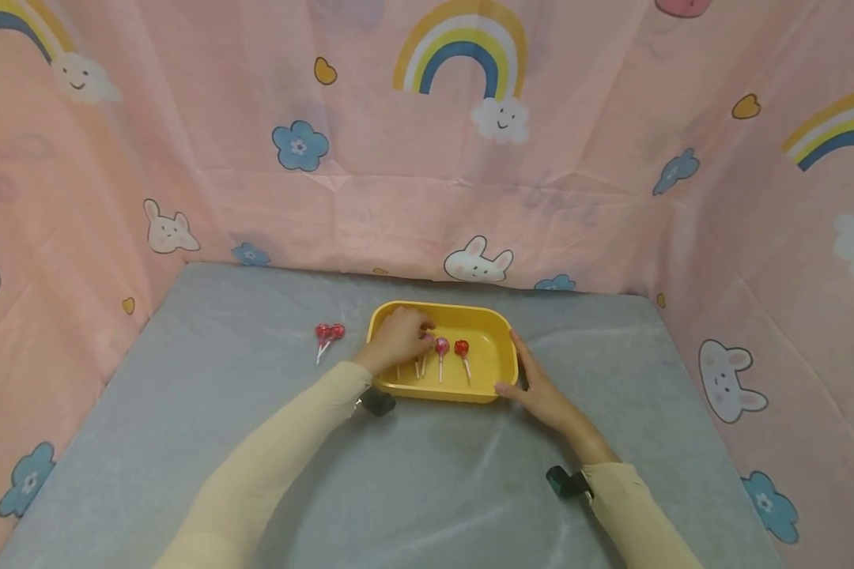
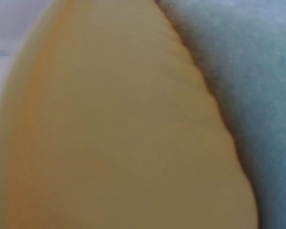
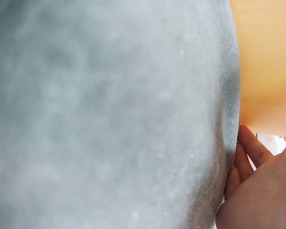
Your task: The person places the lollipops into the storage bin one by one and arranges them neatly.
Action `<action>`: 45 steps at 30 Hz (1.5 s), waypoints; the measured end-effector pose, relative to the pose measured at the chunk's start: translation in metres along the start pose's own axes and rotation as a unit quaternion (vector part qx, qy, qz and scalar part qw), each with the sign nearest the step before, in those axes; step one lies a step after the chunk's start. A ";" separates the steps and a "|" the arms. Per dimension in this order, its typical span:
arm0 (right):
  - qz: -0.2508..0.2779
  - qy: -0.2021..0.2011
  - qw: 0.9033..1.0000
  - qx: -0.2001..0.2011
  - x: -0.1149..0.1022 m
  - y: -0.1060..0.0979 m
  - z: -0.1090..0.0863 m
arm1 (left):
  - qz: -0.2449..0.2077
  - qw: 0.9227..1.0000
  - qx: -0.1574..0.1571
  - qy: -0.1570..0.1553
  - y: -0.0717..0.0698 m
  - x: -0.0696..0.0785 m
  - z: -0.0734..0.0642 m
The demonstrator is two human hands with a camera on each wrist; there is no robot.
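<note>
A yellow plastic tray (image 1: pixel 487 371) with raised sides lies on the grey cloth, several lollipops in a row inside it. Among them are a red lollipop (image 1: pixel 462 348) and a pink lollipop (image 1: pixel 442 346). My left hand (image 1: pixel 398 338) reaches over the tray's left side, fingertips right at the lollipop heads beside the pink one; whether it pinches one I cannot tell. At the right end, my right hand (image 1: pixel 541 391) holds the tray, thumb at the front corner and fingers along the side. Those fingers (image 3: pixel 254 145) meet the yellow wall in the right wrist view.
Two red lollipops (image 1: pixel 330 332) lie crossed on the grey cloth (image 1: pixel 256 379), left of the tray. Pink patterned curtains (image 1: pixel 370 205) enclose the table at the back and sides. The yellow tray wall (image 2: pixel 128 119) fills most of the left wrist view.
</note>
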State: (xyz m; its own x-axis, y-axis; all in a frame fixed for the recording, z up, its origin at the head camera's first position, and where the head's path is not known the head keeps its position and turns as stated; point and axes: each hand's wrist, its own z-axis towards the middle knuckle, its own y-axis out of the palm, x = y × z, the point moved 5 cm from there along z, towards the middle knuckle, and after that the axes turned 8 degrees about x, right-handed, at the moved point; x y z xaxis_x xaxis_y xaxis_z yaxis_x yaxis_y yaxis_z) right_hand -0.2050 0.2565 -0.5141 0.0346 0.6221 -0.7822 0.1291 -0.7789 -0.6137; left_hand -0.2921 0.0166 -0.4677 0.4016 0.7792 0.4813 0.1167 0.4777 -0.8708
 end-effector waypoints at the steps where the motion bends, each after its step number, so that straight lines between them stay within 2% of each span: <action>1: -0.001 0.000 1.000 0.000 -0.001 0.000 0.000 | -0.009 1.000 0.005 -0.001 -0.003 -0.001 -0.001; 6: 0.001 0.000 1.000 0.002 0.000 0.001 0.000 | -0.045 0.999 0.024 0.004 -0.020 -0.006 -0.006; 12: 0.004 0.006 1.000 0.006 0.002 0.001 0.001 | -0.091 0.995 0.038 0.009 -0.048 -0.014 -0.018; 17: -0.003 0.008 1.000 0.003 0.001 0.001 0.001 | -0.116 0.992 0.055 -0.002 -0.066 -0.034 -0.026; 22: -0.003 0.005 1.000 0.003 0.001 0.001 0.001 | -0.111 0.991 0.071 -0.005 -0.078 -0.060 -0.035; 31: -0.006 0.006 1.000 0.003 0.003 0.000 0.000 | -0.105 0.991 0.070 -0.036 -0.090 -0.101 -0.052; 34: -0.009 0.003 1.000 0.004 0.003 -0.001 0.000 | -0.107 0.991 0.075 -0.039 -0.091 -0.110 -0.054; 40: -0.007 -0.006 1.000 0.004 0.001 -0.001 0.000 | -0.115 0.988 0.075 -0.066 -0.090 -0.127 -0.060; 45: -0.008 -0.007 1.000 0.005 0.000 -0.001 0.000 | -0.123 0.987 0.082 -0.060 -0.085 -0.138 -0.063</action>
State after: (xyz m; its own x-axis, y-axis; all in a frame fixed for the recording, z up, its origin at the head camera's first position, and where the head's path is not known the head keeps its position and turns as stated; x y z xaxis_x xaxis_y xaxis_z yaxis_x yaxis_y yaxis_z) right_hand -0.2055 0.2576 -0.5137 0.0192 0.6334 -0.7736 0.1194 -0.7696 -0.6272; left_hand -0.3005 -0.1569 -0.4660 0.2685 0.6685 0.6935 0.0451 0.7105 -0.7023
